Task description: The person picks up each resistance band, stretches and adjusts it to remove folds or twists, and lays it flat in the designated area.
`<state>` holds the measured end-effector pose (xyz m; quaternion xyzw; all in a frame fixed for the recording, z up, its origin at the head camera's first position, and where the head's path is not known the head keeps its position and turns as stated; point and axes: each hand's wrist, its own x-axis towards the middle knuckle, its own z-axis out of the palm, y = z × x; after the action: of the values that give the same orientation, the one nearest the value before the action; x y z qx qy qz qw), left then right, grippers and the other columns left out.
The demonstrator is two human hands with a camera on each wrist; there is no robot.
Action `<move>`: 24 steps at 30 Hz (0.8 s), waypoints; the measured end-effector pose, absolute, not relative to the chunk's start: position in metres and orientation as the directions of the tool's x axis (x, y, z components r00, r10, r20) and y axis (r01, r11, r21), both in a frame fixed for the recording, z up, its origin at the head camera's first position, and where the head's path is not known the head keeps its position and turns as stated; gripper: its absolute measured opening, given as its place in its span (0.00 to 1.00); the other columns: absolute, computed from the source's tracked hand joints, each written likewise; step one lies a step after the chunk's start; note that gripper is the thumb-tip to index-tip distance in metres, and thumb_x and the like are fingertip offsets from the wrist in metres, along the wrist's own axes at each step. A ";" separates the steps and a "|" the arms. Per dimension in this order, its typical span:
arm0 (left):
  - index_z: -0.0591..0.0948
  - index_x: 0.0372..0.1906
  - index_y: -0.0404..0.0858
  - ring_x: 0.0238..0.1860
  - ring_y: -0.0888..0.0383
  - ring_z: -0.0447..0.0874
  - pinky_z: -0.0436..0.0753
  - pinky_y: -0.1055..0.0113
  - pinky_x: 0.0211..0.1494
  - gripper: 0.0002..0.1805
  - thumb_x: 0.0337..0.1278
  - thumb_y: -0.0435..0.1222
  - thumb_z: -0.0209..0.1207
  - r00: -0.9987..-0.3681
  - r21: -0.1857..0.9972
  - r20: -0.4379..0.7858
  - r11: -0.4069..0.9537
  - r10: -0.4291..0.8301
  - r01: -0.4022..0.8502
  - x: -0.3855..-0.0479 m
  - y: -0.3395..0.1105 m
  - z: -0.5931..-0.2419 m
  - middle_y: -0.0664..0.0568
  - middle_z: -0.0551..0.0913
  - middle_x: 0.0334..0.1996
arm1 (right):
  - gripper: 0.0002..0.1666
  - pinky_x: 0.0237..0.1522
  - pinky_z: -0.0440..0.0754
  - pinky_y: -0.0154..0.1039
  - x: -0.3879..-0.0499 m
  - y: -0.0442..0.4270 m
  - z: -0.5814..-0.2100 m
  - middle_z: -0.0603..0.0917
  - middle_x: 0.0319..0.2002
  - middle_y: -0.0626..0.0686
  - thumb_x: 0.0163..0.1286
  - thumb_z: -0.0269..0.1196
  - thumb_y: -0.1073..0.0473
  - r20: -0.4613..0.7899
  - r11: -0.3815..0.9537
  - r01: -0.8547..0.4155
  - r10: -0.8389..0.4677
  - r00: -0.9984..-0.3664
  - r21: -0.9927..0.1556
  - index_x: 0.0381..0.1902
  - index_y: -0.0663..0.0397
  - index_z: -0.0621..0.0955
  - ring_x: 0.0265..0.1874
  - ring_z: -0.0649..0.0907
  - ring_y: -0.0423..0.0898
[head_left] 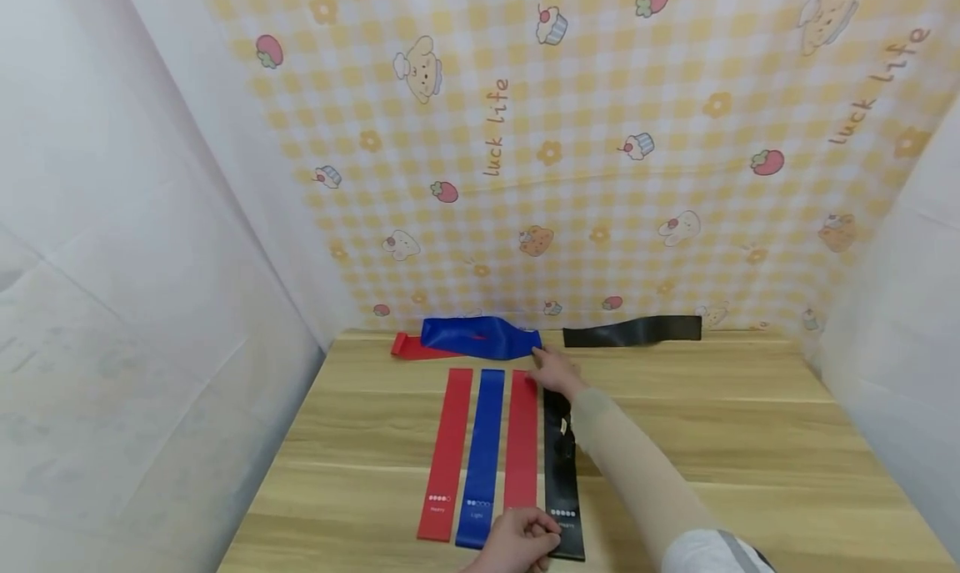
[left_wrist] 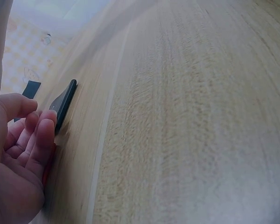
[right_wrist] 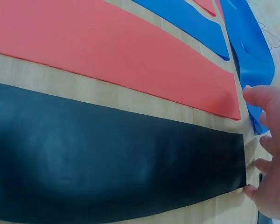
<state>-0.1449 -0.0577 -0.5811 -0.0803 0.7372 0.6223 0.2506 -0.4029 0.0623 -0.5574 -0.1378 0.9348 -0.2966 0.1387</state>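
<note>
A black resistance band (head_left: 560,481) lies lengthwise on the table, rightmost of a row with a red band (head_left: 521,439), a blue band (head_left: 485,448) and another red band (head_left: 447,448). White dots and lettering mark the near ends of several. With curled fingers, my left hand (head_left: 517,540) pinches the black band's near left corner; in the left wrist view its fingertips meet the band's dark edge (left_wrist: 65,105). Beyond the row's far ends, my right hand (head_left: 557,369) has its fingers spread. One of its fingertips touches the black band's far corner in the right wrist view (right_wrist: 270,144).
At the table's back edge, a crumpled blue band (head_left: 480,338) overlaps a red band (head_left: 420,348). Right of them is a second black band (head_left: 633,331), against the checked cloth (head_left: 600,181). Wooden tabletop (head_left: 750,439) extends on both sides of the row.
</note>
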 end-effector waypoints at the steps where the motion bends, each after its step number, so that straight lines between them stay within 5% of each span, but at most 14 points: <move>1: 0.85 0.32 0.39 0.19 0.61 0.78 0.80 0.70 0.26 0.03 0.55 0.34 0.67 -0.862 0.878 -0.469 0.212 0.195 -0.430 -0.145 -0.057 -0.581 0.51 0.81 0.20 | 0.36 0.63 0.48 0.74 -0.403 0.061 -0.556 0.58 0.72 0.65 0.70 0.57 0.50 -0.207 0.799 -0.155 -0.330 -0.921 -0.581 0.73 0.56 0.63 0.70 0.56 0.68; 12: 0.85 0.31 0.39 0.19 0.62 0.78 0.80 0.70 0.25 0.03 0.55 0.34 0.67 -0.869 0.886 -0.455 0.202 0.196 -0.418 -0.143 -0.055 -0.579 0.52 0.81 0.20 | 0.40 0.64 0.49 0.72 -0.407 0.061 -0.555 0.58 0.73 0.62 0.71 0.56 0.46 -0.240 0.825 -0.146 -0.320 -0.916 -0.546 0.73 0.59 0.60 0.70 0.53 0.68; 19: 0.85 0.35 0.38 0.22 0.59 0.80 0.82 0.67 0.28 0.04 0.60 0.36 0.63 -0.853 0.892 -0.448 0.204 0.267 -0.404 -0.147 -0.060 -0.568 0.50 0.82 0.24 | 0.35 0.68 0.61 0.55 -0.408 0.062 -0.543 0.60 0.71 0.67 0.74 0.55 0.55 -0.086 0.602 -0.191 -0.400 -0.913 -0.776 0.70 0.72 0.61 0.69 0.62 0.62; 24: 0.84 0.42 0.34 0.28 0.55 0.83 0.84 0.64 0.32 0.10 0.62 0.36 0.61 -0.879 0.928 -0.372 0.136 0.299 -0.346 -0.161 -0.072 -0.550 0.45 0.84 0.29 | 0.34 0.67 0.62 0.52 -0.404 0.057 -0.528 0.59 0.72 0.65 0.77 0.52 0.53 -0.074 0.451 -0.148 -0.439 -0.896 -0.880 0.71 0.68 0.61 0.69 0.63 0.60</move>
<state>-0.1609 -0.0724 -0.5500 -0.0165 0.7125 0.6570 0.2457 -0.4041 0.0565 -0.5277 -0.1750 0.8389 -0.4939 0.1470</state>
